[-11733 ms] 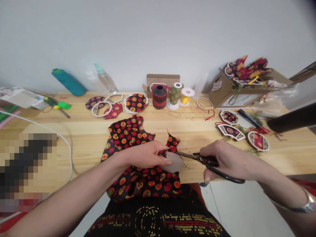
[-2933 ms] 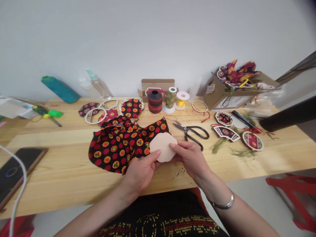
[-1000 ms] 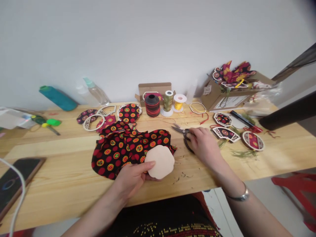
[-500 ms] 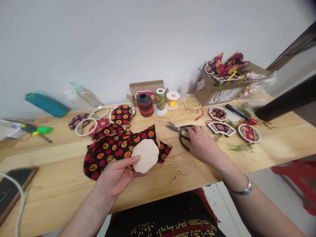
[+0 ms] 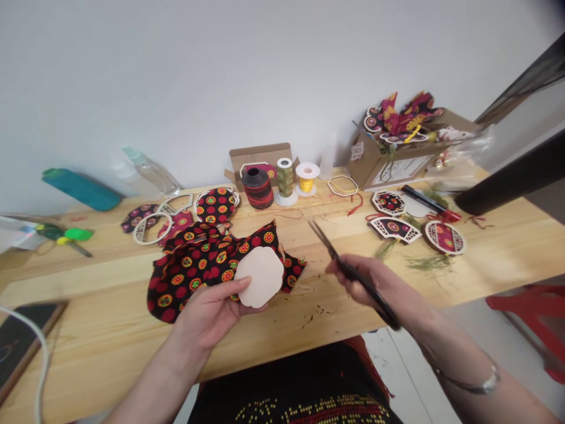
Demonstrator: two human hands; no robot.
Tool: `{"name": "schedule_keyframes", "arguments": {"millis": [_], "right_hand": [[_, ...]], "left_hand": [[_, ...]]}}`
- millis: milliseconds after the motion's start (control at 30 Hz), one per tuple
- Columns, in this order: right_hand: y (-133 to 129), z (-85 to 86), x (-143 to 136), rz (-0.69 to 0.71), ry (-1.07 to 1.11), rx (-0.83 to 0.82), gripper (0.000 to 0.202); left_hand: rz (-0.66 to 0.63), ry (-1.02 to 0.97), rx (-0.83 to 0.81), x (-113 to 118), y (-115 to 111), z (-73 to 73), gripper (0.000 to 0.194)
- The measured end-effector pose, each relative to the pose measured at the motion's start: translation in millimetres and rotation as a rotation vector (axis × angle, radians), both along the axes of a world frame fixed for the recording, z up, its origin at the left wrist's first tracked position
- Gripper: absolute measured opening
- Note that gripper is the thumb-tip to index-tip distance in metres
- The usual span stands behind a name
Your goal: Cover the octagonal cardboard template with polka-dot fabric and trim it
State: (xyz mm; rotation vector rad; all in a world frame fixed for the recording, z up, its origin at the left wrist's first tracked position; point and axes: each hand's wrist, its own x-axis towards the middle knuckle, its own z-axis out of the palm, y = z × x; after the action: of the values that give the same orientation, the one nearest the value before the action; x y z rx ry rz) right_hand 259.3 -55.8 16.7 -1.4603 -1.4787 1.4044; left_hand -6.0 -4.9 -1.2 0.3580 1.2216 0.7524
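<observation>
My left hand grips a pale scallop-edged disc together with part of a black patterned cloth, thumb on the disc's face. The cloth, dotted with red circles and bright flowers, spreads behind and left of the disc; a pointed corner shows at its right. Raised over the table, my right hand is closed around dark scissors, their blades pointing up and away to the left. Dark snippets lie on the wood between the hands.
Thread spools stand along the wall by a small cardboard box. Framed fabric ornaments lie to the right, below a bigger filled box. At left are wooden rings, a teal cone of thread and a dark tablet-like slab.
My right hand has picked the scissors up off the table and turned them, drawing back slightly to the right. My left hand keeps the disc and cloth nearly still.
</observation>
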Motion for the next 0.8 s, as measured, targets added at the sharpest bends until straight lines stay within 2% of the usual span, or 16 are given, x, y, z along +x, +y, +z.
{"name": "schedule_keyframes", "arguments": {"millis": [133, 267, 400, 600, 700, 800], "right_hand": [[-22, -1.2, -6, 0.143, 0.109, -0.085, 0.069], [-27, -11.2, -10, 0.312, 0.124, -0.147, 0.075], [-27, -13.7, -15, 0.255, 0.138, -0.103, 0.064], [-18, -11.1, -22, 0.302, 0.21, -0.087, 0.06], [-12, -13.8, -22, 0.369, 0.208, -0.094, 0.062], [-8, -18.1, -21, 0.363, 0.205, -0.075, 0.063]], "left_hand": [[-0.015, -0.009, 0.031, 1, 0, -2.4, 0.029], [-0.017, -0.029, 0.073, -1, -2, -4.9, 0.018], [-0.016, -0.03, 0.095, -2, -6, -7.2, 0.02], [-0.07, -0.043, 0.06, -1, -14, -10.6, 0.026], [-0.072, -0.024, 0.056, 1, -17, -10.5, 0.029], [-0.066, -0.015, 0.058, 2, -18, -11.1, 0.029]]}}
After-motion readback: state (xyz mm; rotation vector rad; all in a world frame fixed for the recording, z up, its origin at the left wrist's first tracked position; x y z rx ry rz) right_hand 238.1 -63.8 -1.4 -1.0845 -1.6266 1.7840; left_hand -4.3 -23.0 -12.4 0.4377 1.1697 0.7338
